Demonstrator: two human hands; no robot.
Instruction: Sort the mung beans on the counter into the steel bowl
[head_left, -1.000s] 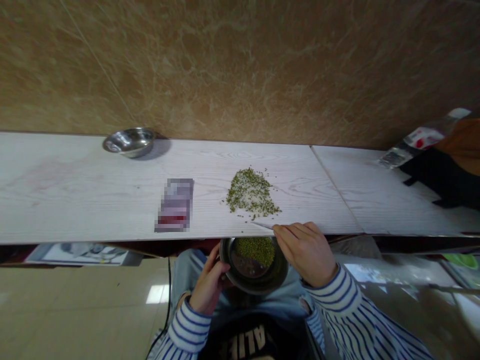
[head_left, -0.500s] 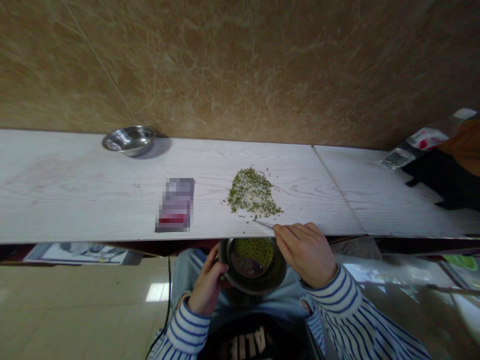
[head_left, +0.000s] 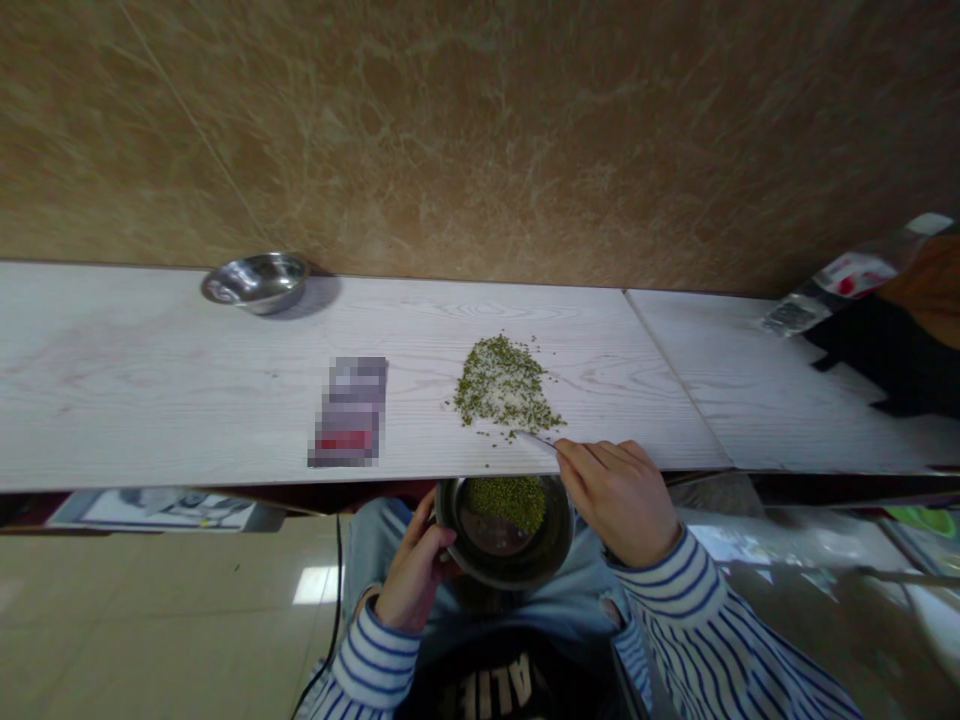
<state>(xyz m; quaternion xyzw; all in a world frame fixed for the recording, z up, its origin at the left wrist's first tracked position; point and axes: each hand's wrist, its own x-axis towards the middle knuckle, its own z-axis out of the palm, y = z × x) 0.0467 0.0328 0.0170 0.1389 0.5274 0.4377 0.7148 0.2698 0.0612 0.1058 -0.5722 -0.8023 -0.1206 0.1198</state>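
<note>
My left hand (head_left: pixel 416 570) grips the left rim of a metal bowl (head_left: pixel 502 575), held over my lap just below the counter's front edge. Small green beans (head_left: pixel 514 500), like mung beans, lie inside it toward the far side. My right hand (head_left: pixel 619 500) is closed on a slim metal utensil (head_left: pixel 541 441); whether it is a spoon or tweezers I cannot tell. Its tip is at the near edge of a spread pile of green beans and white grains (head_left: pixel 502 385) on the counter. A few loose beans lie around that pile.
An upright metal bowl (head_left: pixel 259 283) stands at the back left by the wall. A blurred-out rectangular item (head_left: pixel 351 410) lies left of the pile. On the right, a clear plastic bottle (head_left: pixel 840 280) rests beside a black and brown item (head_left: pixel 900 330). The counter's front edge (head_left: pixel 405 480) runs above my lap.
My right hand and the utensil have moved slightly to the right and away from me, the tip now closer to the pile. The left hand and held bowl are nearly still.
</note>
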